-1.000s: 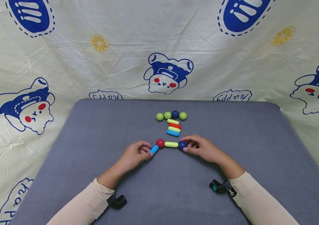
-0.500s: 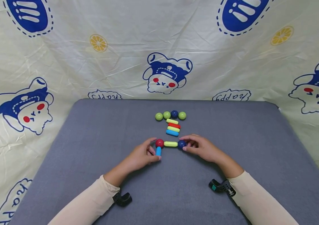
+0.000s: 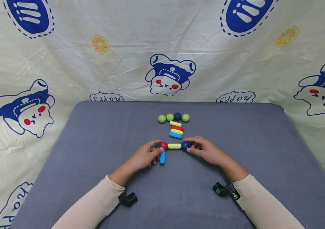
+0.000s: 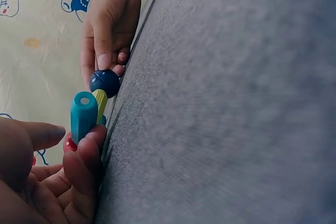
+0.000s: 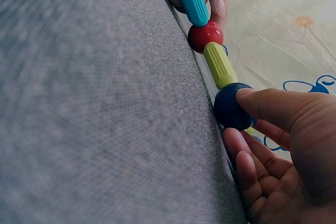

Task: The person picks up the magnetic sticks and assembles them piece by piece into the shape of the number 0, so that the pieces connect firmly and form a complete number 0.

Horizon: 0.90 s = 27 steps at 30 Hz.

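Note:
A red ball (image 3: 163,146), a ribbed yellow rod (image 3: 174,146) and a dark blue ball (image 3: 185,146) form a line joined end to end on the table. From the red ball a light blue rod (image 3: 162,157) juts toward the person. My left hand (image 3: 146,155) holds the red ball between thumb and index finger, its other fingers beside the light blue rod (image 4: 84,116). At the opposite end, my right hand (image 3: 206,150) pinches the dark blue ball (image 5: 233,106), thumb on its near side.
Behind the joined pieces lie several loose rods (image 3: 176,131), yellow, red and blue, side by side. Farther back is a row of green balls (image 3: 185,117) with another dark blue ball (image 3: 178,116). A patterned sheet (image 3: 128,63) hangs beyond the grey table (image 3: 108,127).
The light blue rod has swung from slanting left to pointing toward the person. My left hand has moved from that rod up to the red ball. The right hand stays in place.

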### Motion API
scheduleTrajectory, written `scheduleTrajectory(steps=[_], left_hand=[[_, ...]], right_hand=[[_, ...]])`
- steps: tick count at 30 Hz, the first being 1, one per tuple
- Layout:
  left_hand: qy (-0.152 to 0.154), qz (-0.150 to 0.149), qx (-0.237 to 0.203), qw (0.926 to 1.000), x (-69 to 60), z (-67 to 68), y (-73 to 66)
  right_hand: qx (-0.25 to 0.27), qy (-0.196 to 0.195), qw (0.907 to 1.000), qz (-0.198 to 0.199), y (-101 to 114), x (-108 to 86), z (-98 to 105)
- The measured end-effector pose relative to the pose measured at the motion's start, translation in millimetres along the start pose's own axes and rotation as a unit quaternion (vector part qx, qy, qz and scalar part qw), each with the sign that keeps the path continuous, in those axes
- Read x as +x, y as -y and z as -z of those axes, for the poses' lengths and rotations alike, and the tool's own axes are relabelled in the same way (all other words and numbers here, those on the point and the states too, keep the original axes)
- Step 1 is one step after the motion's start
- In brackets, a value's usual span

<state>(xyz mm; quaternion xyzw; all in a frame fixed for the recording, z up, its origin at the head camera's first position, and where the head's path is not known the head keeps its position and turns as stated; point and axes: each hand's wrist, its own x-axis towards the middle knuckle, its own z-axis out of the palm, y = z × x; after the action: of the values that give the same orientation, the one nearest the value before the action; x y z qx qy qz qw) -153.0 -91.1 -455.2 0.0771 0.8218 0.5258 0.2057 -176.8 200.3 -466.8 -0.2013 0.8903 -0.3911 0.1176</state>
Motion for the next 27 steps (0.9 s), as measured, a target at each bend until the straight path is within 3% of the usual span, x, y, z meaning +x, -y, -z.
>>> scheduleTrajectory(steps=[9, 18, 27], left_hand=[[-0.01, 0.001, -0.006, 0.9999, 12.2, 1.0, 2.8], [-0.053, -0.022, 0.007, 0.9983, 15.4, 1.2, 9.3], [-0.065, -0.034, -0.017, 0.9971, 16.8, 0.9, 12.7]], right_hand=[[0.005, 0.0, 0.9999, -0.012, -0.1, 0.3, 1.1], [0.016, 0.002, 0.9997, -0.019, 2.9, -0.7, 0.7], [0.056, -0.009, 0.9977, -0.036, 2.9, -0.6, 4.9]])
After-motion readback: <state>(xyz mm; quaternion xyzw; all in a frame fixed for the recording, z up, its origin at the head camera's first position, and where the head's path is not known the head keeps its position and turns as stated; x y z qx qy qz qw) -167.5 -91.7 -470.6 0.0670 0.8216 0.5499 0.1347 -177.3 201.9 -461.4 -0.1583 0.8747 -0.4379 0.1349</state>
